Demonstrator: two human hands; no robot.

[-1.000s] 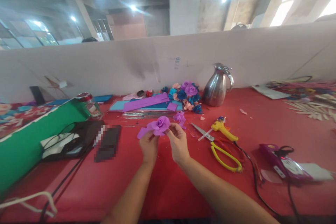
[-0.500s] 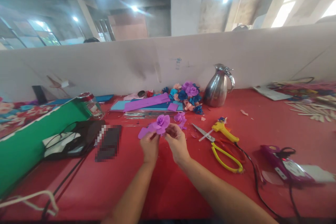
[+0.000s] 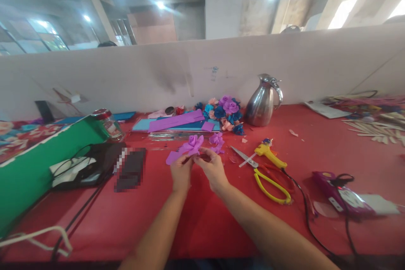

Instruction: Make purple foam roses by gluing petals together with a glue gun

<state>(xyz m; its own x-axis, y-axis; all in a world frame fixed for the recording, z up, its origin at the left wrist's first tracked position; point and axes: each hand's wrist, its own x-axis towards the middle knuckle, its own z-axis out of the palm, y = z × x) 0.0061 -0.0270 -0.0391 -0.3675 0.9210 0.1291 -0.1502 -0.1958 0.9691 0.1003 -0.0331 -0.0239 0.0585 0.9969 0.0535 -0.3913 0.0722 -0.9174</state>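
Observation:
A purple foam rose (image 3: 193, 144) with a loose strip trailing to its left is pinched between both my hands above the red table (image 3: 202, 219). My left hand (image 3: 181, 172) grips it from below with fingers closed. My right hand (image 3: 211, 168) pinches its base from the right. A smaller purple flower (image 3: 217, 140) lies just behind my right hand. Yellow-handled scissors (image 3: 265, 176) and a yellow glue gun (image 3: 268, 155) lie to the right of my right hand.
A steel jug (image 3: 262, 101) and a heap of finished foam flowers (image 3: 225, 113) stand by the white partition. Purple and blue foam sheets (image 3: 177, 122) lie behind. A green board (image 3: 38, 164), a black pouch (image 3: 91, 164) and a purple device with cables (image 3: 338, 196) flank the hands.
The rose has tilted forward and sunk a little toward the table. My fingers have closed in tighter under its base.

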